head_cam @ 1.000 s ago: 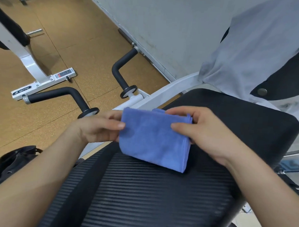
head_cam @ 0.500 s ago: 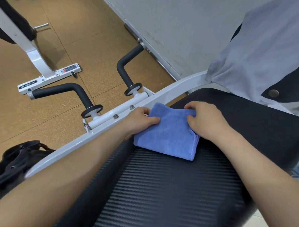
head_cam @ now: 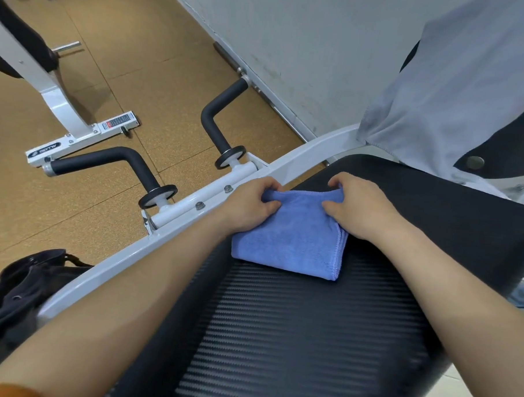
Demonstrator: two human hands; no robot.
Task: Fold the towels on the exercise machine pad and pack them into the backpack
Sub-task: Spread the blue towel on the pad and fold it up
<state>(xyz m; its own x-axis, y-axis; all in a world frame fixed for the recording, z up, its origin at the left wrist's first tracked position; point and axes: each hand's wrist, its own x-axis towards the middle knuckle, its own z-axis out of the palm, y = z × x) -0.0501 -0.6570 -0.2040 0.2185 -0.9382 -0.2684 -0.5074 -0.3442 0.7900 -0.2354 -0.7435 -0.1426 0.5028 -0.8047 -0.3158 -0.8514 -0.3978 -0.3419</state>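
Head view: I am pinching the folded blue towel's (head_cam: 289, 241) far corners with left hand (head_cam: 248, 206) and right hand (head_cam: 362, 208) on the pad (head_cam: 279, 334), while the backpack (head_cam: 19, 292) is lying well apart, outboard of the left hand, the nearer one.

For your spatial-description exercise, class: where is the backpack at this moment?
In the head view, the black backpack lies on the floor at the lower left, beside the machine's white frame and left of the black pad.

Bare pad (head_cam: 279, 334) nearer, white rail (head_cam: 298, 159) along left, grey towel (head_cam: 454, 86) draped far right
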